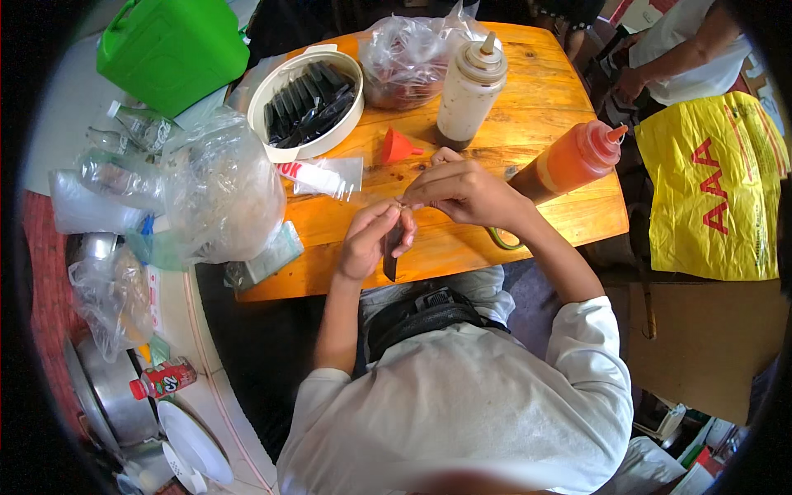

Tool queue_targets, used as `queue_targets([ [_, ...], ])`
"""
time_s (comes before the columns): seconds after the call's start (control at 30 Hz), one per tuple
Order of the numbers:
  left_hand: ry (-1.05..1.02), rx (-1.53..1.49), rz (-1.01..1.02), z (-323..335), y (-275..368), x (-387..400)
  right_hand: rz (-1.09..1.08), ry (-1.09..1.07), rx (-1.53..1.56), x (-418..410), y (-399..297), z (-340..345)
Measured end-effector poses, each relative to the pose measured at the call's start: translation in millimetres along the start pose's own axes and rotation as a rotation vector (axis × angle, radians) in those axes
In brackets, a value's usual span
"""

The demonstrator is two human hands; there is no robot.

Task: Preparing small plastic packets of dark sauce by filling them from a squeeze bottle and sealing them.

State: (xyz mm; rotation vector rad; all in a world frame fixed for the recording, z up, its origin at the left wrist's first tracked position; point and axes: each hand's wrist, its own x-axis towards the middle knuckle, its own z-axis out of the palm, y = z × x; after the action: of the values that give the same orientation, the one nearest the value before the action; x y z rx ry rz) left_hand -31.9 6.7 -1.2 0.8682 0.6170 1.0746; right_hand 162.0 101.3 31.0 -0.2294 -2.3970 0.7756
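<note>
My left hand (pixel 368 240) grips the top of a small, narrow plastic packet with dark contents (pixel 391 247), which hangs down near the front edge of the wooden table (pixel 315 260). The fingertips of my right hand (pixel 464 189) meet those of my left at the packet's top; what they pinch is too small to tell. Beyond my hands lies a red funnel (pixel 398 147). Similar dark packets (pixel 309 102) fill a cream oval container (pixel 317 147). A squeeze bottle with dark sediment (pixel 471 90) stands behind my right hand, and an orange squeeze bottle (pixel 572 159) is to its right.
Clear plastic bags (pixel 216 192) and glass bottles (pixel 145 127) crowd the left, near a green jerrycan (pixel 176 52). A filled plastic bag (pixel 405 62) sits at the back. Green scissor handles (pixel 504 240) lie under my right forearm. Another person (pixel 680 55) is at upper right, behind a yellow sack (pixel 711 185).
</note>
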Motion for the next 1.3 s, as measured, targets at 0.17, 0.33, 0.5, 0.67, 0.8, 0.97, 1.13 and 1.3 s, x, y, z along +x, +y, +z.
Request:
queue_targets([
  [0.17,0.006,0.026,-0.001,-1.5,-1.2,-0.7,-0.018,0.036,-0.092,3.2,-8.3,-3.7],
  [0.33,0.013,0.042,-0.035,-2.8,-4.2,-1.7,0.022,0.03,0.023,-2.2,-5.5,-2.8],
  [0.5,0.016,0.049,-0.012,-2.9,-0.6,2.0,0.053,0.074,0.012,0.3,-7.6,-1.2],
  [0.67,0.03,0.064,-0.003,-3.4,0.6,2.2,0.081,0.034,0.037,0.6,-6.1,-1.8],
  [0.8,0.029,0.095,-0.016,-3.7,0.9,2.6,0.091,-0.03,-0.017,2.0,-4.9,-4.2],
  [0.97,0.043,0.125,-0.046,-3.5,-0.4,3.5,0.142,-0.093,0.021,4.2,-1.5,-7.4],
  [1.13,0.043,0.134,-0.05,-5.3,-4.8,4.0,0.207,-0.108,0.054,1.9,4.1,1.6],
  [1.3,0.032,0.144,-0.075,-3.2,-6.7,6.1,0.205,-0.093,0.109,-0.6,8.0,8.0],
])
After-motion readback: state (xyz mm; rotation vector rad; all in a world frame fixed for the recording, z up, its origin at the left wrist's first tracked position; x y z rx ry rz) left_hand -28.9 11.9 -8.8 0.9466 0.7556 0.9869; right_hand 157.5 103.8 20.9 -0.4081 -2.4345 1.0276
